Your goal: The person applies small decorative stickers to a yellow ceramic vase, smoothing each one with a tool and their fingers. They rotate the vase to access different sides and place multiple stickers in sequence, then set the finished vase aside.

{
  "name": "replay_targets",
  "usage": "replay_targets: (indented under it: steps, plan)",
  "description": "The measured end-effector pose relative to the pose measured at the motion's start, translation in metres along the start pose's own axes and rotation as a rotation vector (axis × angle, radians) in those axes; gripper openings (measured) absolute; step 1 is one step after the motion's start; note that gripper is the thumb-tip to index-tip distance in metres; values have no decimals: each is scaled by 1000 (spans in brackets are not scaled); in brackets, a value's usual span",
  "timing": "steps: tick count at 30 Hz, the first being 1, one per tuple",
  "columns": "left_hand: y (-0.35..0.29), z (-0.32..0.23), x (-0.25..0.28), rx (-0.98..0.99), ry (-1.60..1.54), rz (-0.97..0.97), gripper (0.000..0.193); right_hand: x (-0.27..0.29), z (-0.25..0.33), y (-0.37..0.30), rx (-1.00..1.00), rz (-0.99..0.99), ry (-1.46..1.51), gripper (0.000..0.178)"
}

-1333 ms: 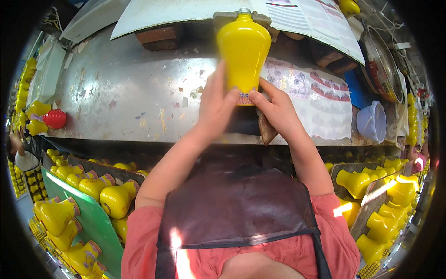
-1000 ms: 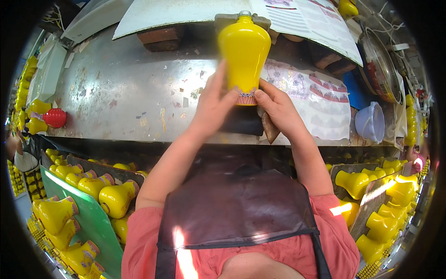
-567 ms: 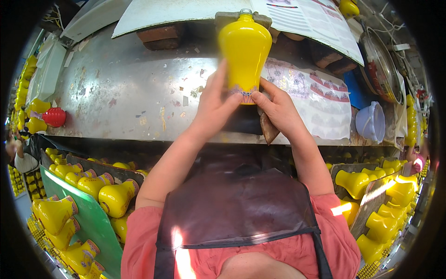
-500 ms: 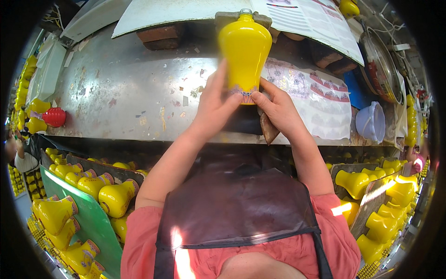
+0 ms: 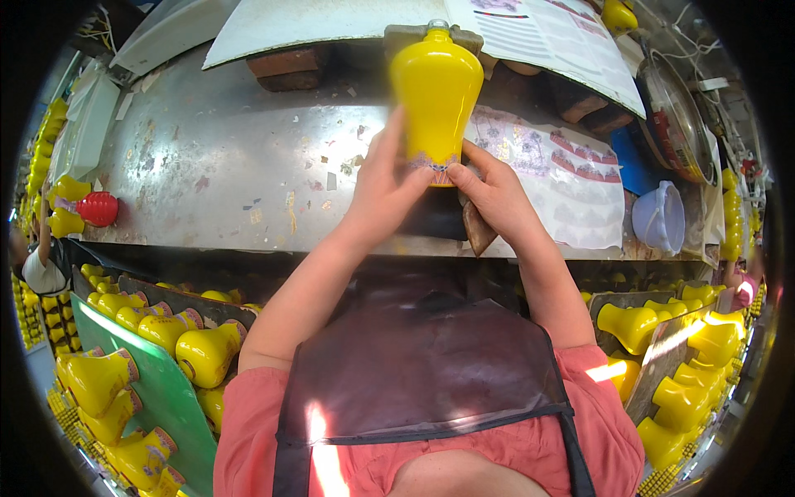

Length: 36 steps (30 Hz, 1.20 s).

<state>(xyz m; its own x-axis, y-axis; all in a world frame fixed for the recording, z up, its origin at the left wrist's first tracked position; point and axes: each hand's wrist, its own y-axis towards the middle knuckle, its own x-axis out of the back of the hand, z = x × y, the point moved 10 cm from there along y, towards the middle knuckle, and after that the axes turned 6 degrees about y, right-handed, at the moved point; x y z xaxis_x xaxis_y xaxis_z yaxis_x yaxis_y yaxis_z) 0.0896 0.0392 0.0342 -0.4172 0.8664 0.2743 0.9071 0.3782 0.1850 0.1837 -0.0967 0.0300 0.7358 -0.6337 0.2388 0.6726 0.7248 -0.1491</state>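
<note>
Yellow bottle (image 5: pixel 436 99): located straight ahead of you over the metal workbench (image 5: pixel 232 178), neck pointing away, base toward you, held between both your hands. Your left hand (image 5: pixel 379 186) has its fingers extended along the bottle's left side, thumb on the patterned band (image 5: pixel 440 176) at the base. Your right hand (image 5: pixel 497 189) grips the right side of the base, thumb on the same band; a narrow stretch of pattern shows between your thumbs.

Printing: the white sheet (image 5: pixel 592 219) to the right carries rows of purple and red motifs. The upper sheet (image 5: pixel 530 41) carries fine lines too small to read. A round vessel (image 5: pixel 683 116) bears a red label, distorted near the lens rim.

Visibility: your right fingertips and the bottle's underside are hidden. Your right hand partly covers a brown piece (image 5: pixel 476 232). Whether the neck touches the brown block (image 5: pixel 397 37) behind it cannot be told. The curved rim cuts off the outer racked bottles (image 5: pixel 207 352).

Changes: compared with one second ago, your thumbs are closer together, covering more of the band; the bottle's position is nearly unchanged. At far left, a co-worker's arm (image 5: pixel 44 219) is now raised higher.
</note>
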Motion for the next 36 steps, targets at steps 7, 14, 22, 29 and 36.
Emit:
replay_targets:
  steps: [7,14,22,29,36]
  plan:
    - [2,-4,-2,19,6,-67,96,42,24,-4,-32,-154,279,34]
    - [3,0,-2,7,54,-115,99,12,110,-22,566,-165,-586,33]
    - [-2,-5,-2,0,5,-144,98,-31,152,-35,842,-23,-923,33]
    - [-5,-5,-2,41,-33,-118,95,-30,152,-32,841,-39,-937,37]
    - [-3,1,-2,-20,67,-141,95,5,127,-41,753,-195,-828,39]
